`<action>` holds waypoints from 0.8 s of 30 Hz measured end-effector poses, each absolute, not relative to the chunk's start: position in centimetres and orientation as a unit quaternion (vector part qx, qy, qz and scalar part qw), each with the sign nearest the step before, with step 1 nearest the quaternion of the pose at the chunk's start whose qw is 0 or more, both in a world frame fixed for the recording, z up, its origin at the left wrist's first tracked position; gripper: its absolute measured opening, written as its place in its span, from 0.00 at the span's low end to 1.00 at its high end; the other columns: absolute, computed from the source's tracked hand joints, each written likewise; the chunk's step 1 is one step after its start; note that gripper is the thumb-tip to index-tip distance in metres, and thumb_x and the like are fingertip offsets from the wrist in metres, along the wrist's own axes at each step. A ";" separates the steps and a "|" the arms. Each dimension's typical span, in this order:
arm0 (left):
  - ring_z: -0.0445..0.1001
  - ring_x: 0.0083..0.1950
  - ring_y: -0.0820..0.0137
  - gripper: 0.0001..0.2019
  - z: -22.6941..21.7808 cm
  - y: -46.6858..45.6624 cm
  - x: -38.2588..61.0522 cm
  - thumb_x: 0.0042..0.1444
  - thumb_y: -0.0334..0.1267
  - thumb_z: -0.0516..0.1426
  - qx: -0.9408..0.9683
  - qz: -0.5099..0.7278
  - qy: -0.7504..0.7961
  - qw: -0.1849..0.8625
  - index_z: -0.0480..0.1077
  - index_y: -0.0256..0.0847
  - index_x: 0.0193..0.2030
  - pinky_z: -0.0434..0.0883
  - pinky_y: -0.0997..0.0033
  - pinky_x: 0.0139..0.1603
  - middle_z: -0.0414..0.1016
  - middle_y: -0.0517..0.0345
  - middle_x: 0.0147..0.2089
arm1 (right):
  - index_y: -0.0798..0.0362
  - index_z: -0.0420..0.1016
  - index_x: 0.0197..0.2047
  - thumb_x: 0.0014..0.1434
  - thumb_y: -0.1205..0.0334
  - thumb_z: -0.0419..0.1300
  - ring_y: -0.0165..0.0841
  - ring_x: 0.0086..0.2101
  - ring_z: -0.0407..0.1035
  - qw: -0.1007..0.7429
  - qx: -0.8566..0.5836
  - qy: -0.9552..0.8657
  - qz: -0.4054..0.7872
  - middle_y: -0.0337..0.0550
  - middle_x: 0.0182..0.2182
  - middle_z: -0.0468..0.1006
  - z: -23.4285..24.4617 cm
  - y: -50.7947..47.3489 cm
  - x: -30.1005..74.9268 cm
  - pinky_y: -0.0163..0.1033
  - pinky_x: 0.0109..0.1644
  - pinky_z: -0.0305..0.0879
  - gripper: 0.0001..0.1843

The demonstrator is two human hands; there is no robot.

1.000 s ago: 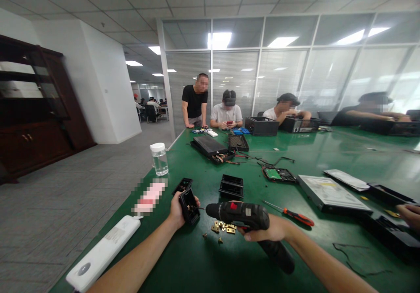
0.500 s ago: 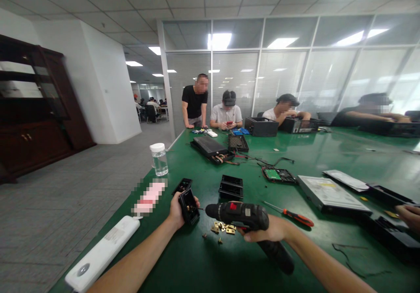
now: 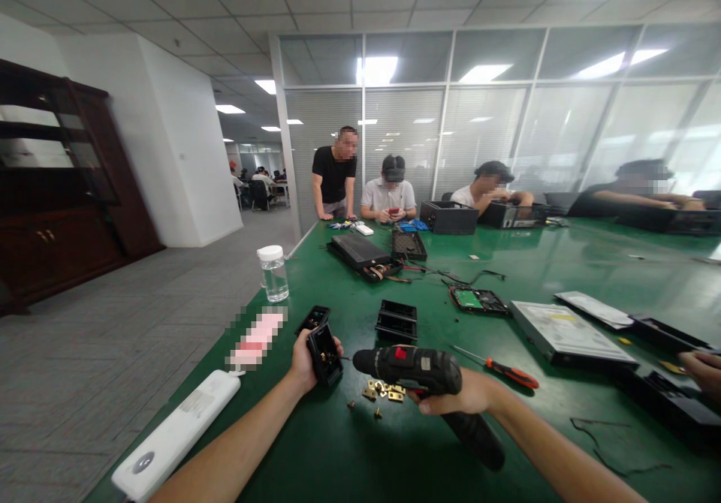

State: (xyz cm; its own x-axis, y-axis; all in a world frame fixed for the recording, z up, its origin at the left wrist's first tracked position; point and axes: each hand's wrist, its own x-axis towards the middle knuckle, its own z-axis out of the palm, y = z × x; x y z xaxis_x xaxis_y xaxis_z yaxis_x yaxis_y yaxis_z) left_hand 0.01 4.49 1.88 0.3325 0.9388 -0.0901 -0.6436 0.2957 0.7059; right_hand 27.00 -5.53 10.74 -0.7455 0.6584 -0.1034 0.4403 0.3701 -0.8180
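My left hand [image 3: 305, 362] is closed around a small black plastic housing [image 3: 325, 364], tilted, with brass-coloured pieces inside. In my right hand [image 3: 451, 398] is a black cordless drill [image 3: 406, 368], gripped by its handle and pointing left. The drill's bit ends at or very near the right side of the housing; I cannot tell whether they touch. Below the drill lies a small pile of brass pieces [image 3: 383, 391], with a loose screw [image 3: 377, 413] in front. One more black housing [image 3: 313, 320] sits just behind my left hand, and another pair of black housings [image 3: 396, 321] stands behind the drill.
On the green table [image 3: 338, 450] are an orange-handled screwdriver [image 3: 510, 374], a silver optical drive [image 3: 568, 332], a white power strip [image 3: 180, 432] and a water bottle [image 3: 274, 274]. A co-worker's hand [image 3: 701, 368] shows at the right edge. Several people work across the table.
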 end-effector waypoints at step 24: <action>0.69 0.29 0.62 0.22 1.5 4.8 -0.1 0.45 0.48 0.44 0.324 0.507 0.253 0.758 0.68 0.28 0.26 0.63 0.62 0.32 0.69 0.45 0.26 | 0.47 0.63 0.37 0.49 0.61 0.51 0.28 0.35 0.63 0.142 -0.307 -0.821 0.460 0.40 0.32 0.67 10.6 -5.6 27.1 0.32 0.39 0.60 0.10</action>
